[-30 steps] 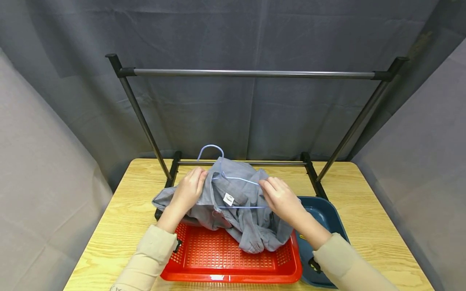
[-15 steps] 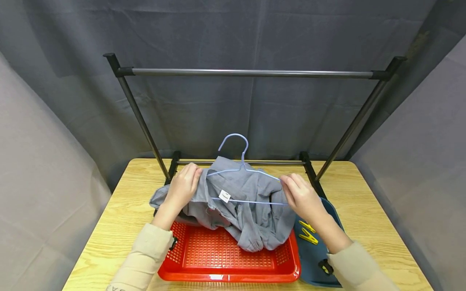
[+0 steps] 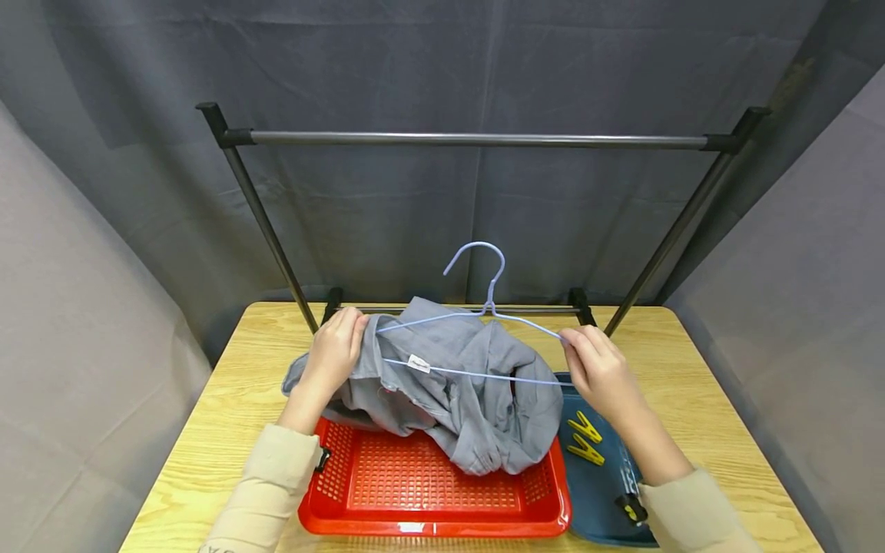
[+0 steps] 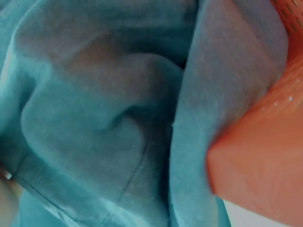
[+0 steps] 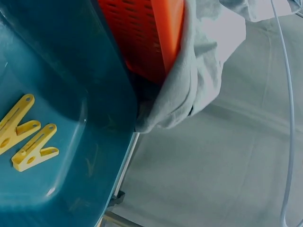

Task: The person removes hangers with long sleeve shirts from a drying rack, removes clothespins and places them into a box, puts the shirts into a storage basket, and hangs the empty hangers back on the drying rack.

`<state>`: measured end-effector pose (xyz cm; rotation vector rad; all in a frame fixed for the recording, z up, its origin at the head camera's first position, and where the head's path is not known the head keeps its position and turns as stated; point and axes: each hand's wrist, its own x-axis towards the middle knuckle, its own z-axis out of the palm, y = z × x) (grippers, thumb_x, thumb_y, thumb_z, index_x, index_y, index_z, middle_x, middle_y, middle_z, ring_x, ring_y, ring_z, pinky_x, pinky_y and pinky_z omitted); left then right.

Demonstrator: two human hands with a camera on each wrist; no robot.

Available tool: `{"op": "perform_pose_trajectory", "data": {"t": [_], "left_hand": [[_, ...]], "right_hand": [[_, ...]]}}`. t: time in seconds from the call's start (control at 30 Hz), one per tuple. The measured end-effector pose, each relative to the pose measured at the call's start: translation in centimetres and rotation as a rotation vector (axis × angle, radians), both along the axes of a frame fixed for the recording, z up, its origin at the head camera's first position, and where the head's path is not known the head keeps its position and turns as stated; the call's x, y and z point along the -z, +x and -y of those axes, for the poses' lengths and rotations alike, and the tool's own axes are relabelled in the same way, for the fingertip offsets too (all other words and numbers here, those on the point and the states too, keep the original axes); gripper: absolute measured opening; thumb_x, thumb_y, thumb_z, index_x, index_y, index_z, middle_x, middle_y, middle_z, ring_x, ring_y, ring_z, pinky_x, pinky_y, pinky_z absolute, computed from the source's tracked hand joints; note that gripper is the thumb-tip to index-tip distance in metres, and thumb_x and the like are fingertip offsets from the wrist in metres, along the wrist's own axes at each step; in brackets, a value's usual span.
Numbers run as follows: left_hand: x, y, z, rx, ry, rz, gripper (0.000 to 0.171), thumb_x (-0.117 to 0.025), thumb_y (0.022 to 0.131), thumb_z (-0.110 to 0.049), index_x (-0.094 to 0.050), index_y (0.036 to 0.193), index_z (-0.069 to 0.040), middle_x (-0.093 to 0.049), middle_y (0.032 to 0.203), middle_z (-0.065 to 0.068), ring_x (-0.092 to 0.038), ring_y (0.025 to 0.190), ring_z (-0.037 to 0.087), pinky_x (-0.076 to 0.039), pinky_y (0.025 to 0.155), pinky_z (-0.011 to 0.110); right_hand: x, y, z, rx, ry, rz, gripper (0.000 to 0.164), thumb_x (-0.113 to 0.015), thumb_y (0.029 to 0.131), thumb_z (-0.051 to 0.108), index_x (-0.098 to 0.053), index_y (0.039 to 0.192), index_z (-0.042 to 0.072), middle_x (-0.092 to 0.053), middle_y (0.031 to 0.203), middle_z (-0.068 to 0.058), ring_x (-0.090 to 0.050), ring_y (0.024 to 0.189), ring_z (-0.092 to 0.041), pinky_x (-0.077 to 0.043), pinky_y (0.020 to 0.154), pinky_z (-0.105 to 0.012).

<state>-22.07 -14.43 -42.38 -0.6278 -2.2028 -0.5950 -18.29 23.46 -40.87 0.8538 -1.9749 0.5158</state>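
A crumpled grey shirt (image 3: 477, 384) with a white label (image 3: 418, 363) lies over the back of a red basket (image 3: 435, 525). My left hand (image 3: 335, 349) grips the shirt's edge on the left side. A thin light-blue wire hanger (image 3: 490, 296) stands hook up above the cloth. Its left end is hidden in the shirt near that hand. My right hand (image 3: 600, 369) pinches the hanger's right shoulder, to the right of the cloth. Folds of the shirt (image 4: 94, 94) fill the left wrist view. In the right wrist view the hanger (image 5: 289, 94) runs along the right edge.
A blue tray (image 3: 581, 507) beside the basket holds yellow clothespins (image 3: 586, 452) and a small black-and-yellow thing (image 3: 631, 507). Behind stands a rack with a metal top rail (image 3: 477, 140), its base on the wooden table (image 3: 200, 445).
The hanger and my right hand have moved right, and the hook has risen. My left hand has shifted slightly left with the shirt's edge. Clothespins in the tray have come into view.
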Motion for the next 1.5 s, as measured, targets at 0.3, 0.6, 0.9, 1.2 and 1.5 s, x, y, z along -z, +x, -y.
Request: {"op": "perform_pose_trajectory", "data": {"t": [0.3,0.6,0.9,1.2,1.5], "left_hand": [[0.1,-0.2,0.9,-0.026,0.034,0.059,0.015,-0.051,0.092,-0.009,-0.048,0.08,-0.002,-0.048,0.072,0.009,-0.051,0.066,0.029,-0.041,0.06,0.041],[0.2,-0.4,1.3,-0.095,0.037,0.155,0.014,-0.05,0.093,-0.012,-0.049,0.083,-0.003,-0.051,0.074,0.011,-0.055,0.07,0.035,-0.042,0.059,0.046],[0.6,-0.5,1.0,-0.182,-0.01,0.32,0.022,-0.045,0.096,-0.022,-0.047,0.081,-0.005,-0.054,0.076,0.013,-0.057,0.074,0.039,-0.042,0.059,0.048],[0.7,-0.6,-0.4,-0.207,-0.07,0.407,0.026,-0.042,0.097,-0.027,-0.046,0.081,-0.006,-0.057,0.076,0.015,-0.059,0.069,0.039,-0.043,0.056,0.049],[2.1,-0.7,-3.0,-0.141,-0.183,0.506,0.023,-0.044,0.096,-0.027,-0.05,0.086,-0.007,-0.06,0.082,0.013,-0.06,0.075,0.037,-0.045,0.062,0.048]], "right_hand": [[-0.5,0.2,-0.9,0.044,-0.006,-0.006,0.032,-0.043,0.097,0.022,-0.061,0.094,-0.004,-0.055,0.078,-0.012,-0.052,0.067,-0.024,-0.045,0.063,-0.028],[-0.6,0.1,-2.0,0.056,-0.037,-0.042,0.029,-0.045,0.096,0.02,-0.061,0.094,-0.005,-0.053,0.075,-0.013,-0.049,0.064,-0.024,-0.043,0.061,-0.028],[-0.5,0.1,-2.6,0.065,-0.063,-0.053,0.03,-0.047,0.095,0.019,-0.061,0.092,-0.006,-0.056,0.077,-0.016,-0.052,0.064,-0.026,-0.043,0.063,-0.029],[-0.6,0.0,-3.1,0.107,-0.114,-0.095,0.031,-0.047,0.095,0.02,-0.061,0.091,-0.007,-0.055,0.074,-0.016,-0.05,0.06,-0.024,-0.039,0.057,-0.03],[-0.5,-0.1,-3.1,0.14,-0.136,-0.084,0.032,-0.046,0.096,0.022,-0.061,0.092,-0.006,-0.055,0.075,-0.016,-0.048,0.059,-0.025,-0.038,0.055,-0.031]]}}
